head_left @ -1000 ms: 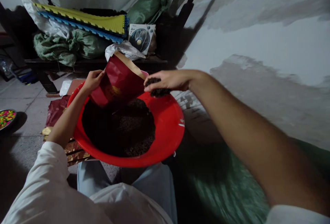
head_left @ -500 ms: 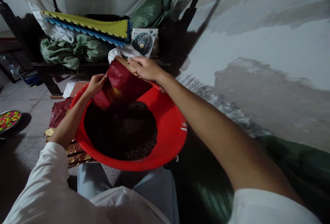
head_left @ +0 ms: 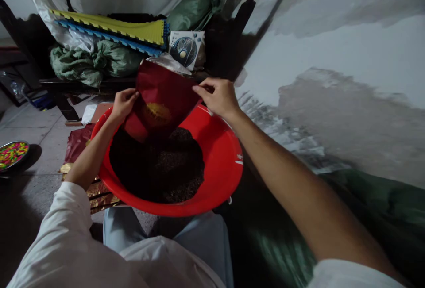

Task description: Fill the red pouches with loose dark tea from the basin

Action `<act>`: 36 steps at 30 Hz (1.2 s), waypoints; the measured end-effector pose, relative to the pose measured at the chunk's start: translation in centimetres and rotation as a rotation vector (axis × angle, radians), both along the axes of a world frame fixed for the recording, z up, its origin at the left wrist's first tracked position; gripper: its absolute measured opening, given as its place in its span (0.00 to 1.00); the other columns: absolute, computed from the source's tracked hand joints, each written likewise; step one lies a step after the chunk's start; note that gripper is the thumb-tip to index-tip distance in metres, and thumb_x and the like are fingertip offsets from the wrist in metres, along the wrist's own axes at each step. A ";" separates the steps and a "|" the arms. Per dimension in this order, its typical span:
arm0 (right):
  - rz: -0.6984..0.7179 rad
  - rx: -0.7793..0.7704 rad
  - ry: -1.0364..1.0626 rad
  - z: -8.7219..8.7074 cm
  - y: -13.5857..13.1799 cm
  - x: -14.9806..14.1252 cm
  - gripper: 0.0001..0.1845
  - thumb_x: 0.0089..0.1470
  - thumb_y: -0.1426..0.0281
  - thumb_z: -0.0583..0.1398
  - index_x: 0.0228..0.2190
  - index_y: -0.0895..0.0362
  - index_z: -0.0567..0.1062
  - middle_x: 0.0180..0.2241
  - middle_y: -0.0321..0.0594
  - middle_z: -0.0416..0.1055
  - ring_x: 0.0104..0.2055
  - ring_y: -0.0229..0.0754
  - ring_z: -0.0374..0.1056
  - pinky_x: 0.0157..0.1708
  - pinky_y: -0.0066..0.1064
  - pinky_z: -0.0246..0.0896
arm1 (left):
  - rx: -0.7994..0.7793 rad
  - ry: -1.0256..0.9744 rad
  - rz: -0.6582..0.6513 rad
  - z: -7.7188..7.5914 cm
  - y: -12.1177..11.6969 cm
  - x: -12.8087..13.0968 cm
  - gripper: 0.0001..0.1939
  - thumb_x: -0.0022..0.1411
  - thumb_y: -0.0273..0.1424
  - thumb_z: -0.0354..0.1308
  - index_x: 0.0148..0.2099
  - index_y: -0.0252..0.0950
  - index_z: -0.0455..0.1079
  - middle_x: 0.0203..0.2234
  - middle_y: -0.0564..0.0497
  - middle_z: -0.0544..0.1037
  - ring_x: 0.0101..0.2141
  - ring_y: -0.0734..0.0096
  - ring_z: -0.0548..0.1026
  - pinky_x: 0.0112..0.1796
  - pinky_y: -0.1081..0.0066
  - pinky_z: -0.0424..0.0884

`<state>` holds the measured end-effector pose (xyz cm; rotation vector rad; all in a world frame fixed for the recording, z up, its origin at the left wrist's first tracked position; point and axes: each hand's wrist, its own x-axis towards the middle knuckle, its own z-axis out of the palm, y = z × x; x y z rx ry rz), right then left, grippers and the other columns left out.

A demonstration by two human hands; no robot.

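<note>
A dark red bag [head_left: 166,86] with a yellow printed emblem is held up over the far side of a large red basin [head_left: 221,159]. My left hand [head_left: 124,103] pinches the bag's left edge. At its right edge, the thumb and fingers of my right hand [head_left: 219,95] pinch the bag too. Dark, loose, granular stuff [head_left: 179,164] fills much of the basin's bottom; I cannot make out its kind. The bag's lower end hangs into the basin, close to the dark heap.
Another dark red bag [head_left: 78,142] and gold-brown packets [head_left: 101,195] lie left of the basin. A round tray of colourful pieces [head_left: 13,154] is on the floor. Behind stands a dark bench [head_left: 63,84] with foam mats [head_left: 116,29], green sacks [head_left: 117,60] and a box fan [head_left: 186,49].
My right hand has moved from the bag's top opening to its right edge, pinching it. The bag has turned so more of its printed front faces me.
</note>
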<state>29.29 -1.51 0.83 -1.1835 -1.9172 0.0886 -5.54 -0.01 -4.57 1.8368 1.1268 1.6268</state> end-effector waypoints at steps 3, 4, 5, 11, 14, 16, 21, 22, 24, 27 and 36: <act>0.010 -0.029 -0.025 -0.2 -0.2 0.0 0.17 0.64 0.56 0.65 0.35 0.55 0.85 0.35 0.46 0.84 0.38 0.51 0.78 0.45 0.41 0.70 | -0.073 0.075 -0.002 -0.4 0.0 0.6 0.11 0.66 0.35 0.65 0.34 0.33 0.78 0.30 0.50 0.79 0.32 0.71 0.71 0.34 0.74 0.67; 0.011 -0.023 -0.017 -0.2 -0.1 0.0 0.17 0.65 0.56 0.64 0.36 0.55 0.86 0.37 0.47 0.85 0.39 0.52 0.78 0.46 0.42 0.70 | -0.088 0.071 -0.003 -0.4 0.0 0.8 0.11 0.66 0.35 0.66 0.34 0.33 0.78 0.29 0.50 0.78 0.31 0.71 0.70 0.33 0.74 0.66; 0.008 -0.008 0.003 -0.3 0.0 0.0 0.17 0.65 0.57 0.63 0.37 0.55 0.86 0.39 0.48 0.85 0.41 0.53 0.79 0.47 0.43 0.71 | -0.100 0.054 -0.009 -0.4 -0.1 0.8 0.11 0.66 0.36 0.66 0.34 0.33 0.77 0.29 0.50 0.78 0.31 0.71 0.70 0.32 0.74 0.66; -0.011 0.156 0.149 1.1 0.7 0.5 0.21 0.70 0.53 0.61 0.45 0.56 0.85 0.47 0.53 0.85 0.50 0.57 0.80 0.55 0.48 0.72 | -0.100 0.032 -0.170 0.9 -1.3 0.5 0.25 0.62 0.51 0.72 0.34 0.33 0.75 0.30 0.48 0.79 0.32 0.70 0.73 0.33 0.73 0.71; 0.053 0.168 0.192 1.4 0.7 1.0 0.22 0.68 0.50 0.62 0.45 0.54 0.85 0.44 0.49 0.85 0.47 0.55 0.80 0.52 0.48 0.74 | -0.087 0.089 -0.293 0.9 -1.8 0.8 0.28 0.60 0.54 0.75 0.43 0.32 0.77 0.37 0.45 0.82 0.38 0.66 0.79 0.39 0.71 0.76; 0.130 0.088 0.163 0.6 0.5 1.1 0.20 0.64 0.49 0.66 0.41 0.53 0.86 0.40 0.46 0.85 0.44 0.54 0.80 0.49 0.46 0.76 | -0.094 0.062 -0.393 0.2 -1.8 1.4 0.35 0.56 0.54 0.78 0.53 0.34 0.74 0.43 0.43 0.84 0.43 0.61 0.83 0.44 0.67 0.80; 0.287 -0.150 0.136 -2.7 0.1 1.1 0.22 0.54 0.47 0.73 0.35 0.53 0.84 0.37 0.44 0.83 0.39 0.52 0.79 0.47 0.47 0.77 | -0.198 -0.029 -0.506 -1.9 -1.2 2.8 0.52 0.55 0.44 0.82 0.71 0.38 0.56 0.38 0.49 0.84 0.38 0.63 0.86 0.41 0.67 0.81; 0.325 -0.211 0.161 -3.2 0.1 1.2 0.24 0.51 0.46 0.75 0.36 0.53 0.84 0.37 0.43 0.83 0.39 0.52 0.79 0.46 0.47 0.77 | -0.210 -0.035 -0.502 -2.1 -1.2 2.9 0.51 0.56 0.42 0.82 0.71 0.38 0.56 0.37 0.51 0.83 0.36 0.65 0.85 0.40 0.68 0.81; 0.380 -0.307 0.225 -3.7 0.1 1.7 0.28 0.45 0.45 0.78 0.38 0.52 0.84 0.37 0.42 0.83 0.39 0.51 0.78 0.43 0.45 0.77 | -0.226 -0.027 -0.487 -2.1 -1.3 2.9 0.45 0.58 0.40 0.80 0.69 0.36 0.61 0.36 0.50 0.83 0.35 0.67 0.84 0.39 0.69 0.80; 0.397 -0.320 0.308 -4.0 0.3 2.3 0.29 0.43 0.44 0.79 0.38 0.51 0.84 0.37 0.41 0.82 0.39 0.49 0.77 0.43 0.44 0.77 | -0.240 0.047 -0.461 -2.1 -1.5 2.9 0.34 0.58 0.38 0.80 0.60 0.33 0.70 0.41 0.45 0.85 0.41 0.64 0.84 0.43 0.68 0.81; 0.211 -0.010 0.710 -8.6 1.9 1.4 0.28 0.54 0.38 0.70 0.35 0.50 0.85 0.36 0.38 0.82 0.40 0.46 0.77 0.48 0.41 0.73 | -0.259 0.329 -0.363 -3.8 -0.4 2.6 0.20 0.56 0.27 0.71 0.51 0.33 0.75 0.33 0.50 0.84 0.33 0.68 0.81 0.36 0.72 0.77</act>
